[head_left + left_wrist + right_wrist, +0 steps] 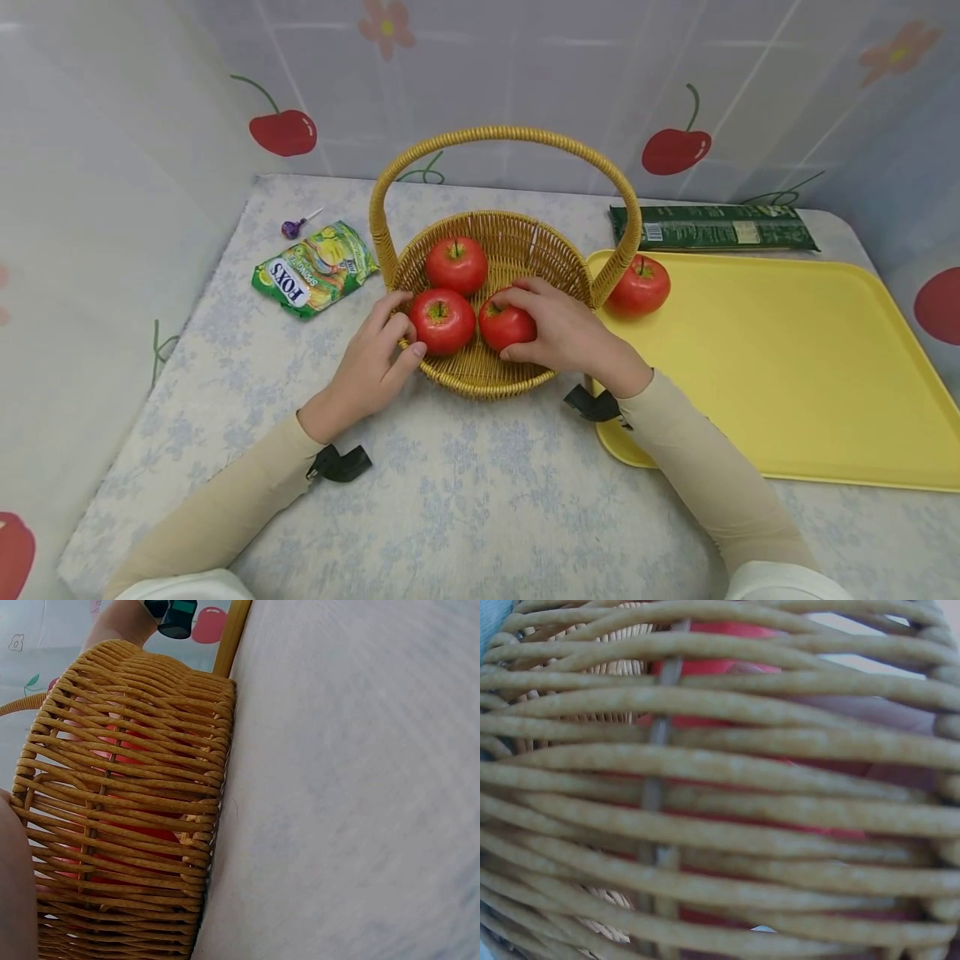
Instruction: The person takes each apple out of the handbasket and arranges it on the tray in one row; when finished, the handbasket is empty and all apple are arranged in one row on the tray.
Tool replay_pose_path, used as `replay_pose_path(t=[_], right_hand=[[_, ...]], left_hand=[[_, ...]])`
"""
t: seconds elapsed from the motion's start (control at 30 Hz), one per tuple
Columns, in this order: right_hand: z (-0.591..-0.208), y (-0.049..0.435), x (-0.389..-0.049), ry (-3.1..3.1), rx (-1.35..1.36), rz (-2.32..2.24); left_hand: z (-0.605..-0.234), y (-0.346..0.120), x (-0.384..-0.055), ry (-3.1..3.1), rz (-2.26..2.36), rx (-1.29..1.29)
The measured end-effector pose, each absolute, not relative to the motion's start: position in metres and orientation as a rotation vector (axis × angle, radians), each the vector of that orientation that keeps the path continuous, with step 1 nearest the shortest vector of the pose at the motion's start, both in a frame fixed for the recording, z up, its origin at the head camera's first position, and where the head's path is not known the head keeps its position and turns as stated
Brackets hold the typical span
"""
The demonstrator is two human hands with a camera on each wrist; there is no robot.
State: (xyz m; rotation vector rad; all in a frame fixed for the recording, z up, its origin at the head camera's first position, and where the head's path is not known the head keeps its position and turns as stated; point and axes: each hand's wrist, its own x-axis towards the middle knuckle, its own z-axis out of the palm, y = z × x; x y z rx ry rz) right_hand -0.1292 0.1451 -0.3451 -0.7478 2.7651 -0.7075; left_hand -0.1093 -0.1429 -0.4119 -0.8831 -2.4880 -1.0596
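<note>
A wicker basket (482, 390) with a tall arched handle stands mid-table. Inside it, one red apple (456, 260) lies toward the back and another red apple (447, 335) at the front left. My right hand (566, 329) reaches over the right rim and grips a third apple (493, 327) within the basket. On the left side, my left hand (366, 360) holds the basket's rim, fingers bent over it beside the front-left apple. The left wrist view has the woven side (135, 787) close up. In the right wrist view, the weave (727, 761) partly hides the right hand and red fruit.
To the right lies a yellow tray (780, 367), with another apple (639, 287) at its back left corner. Behind the tray is a long green packet (712, 227). A FOX'S sweets bag (315, 268) and a purple lollipop (292, 227) lie left of the basket.
</note>
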Motion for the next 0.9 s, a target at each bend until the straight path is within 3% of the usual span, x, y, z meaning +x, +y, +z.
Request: replay_pose_path(t=[0.9], right_hand=[[-0.321,0.159,-0.119,2.714,-0.788,-0.887]], left_hand=[[-0.410,-0.142,-0.109,-2.486,-1.050,-0.874]])
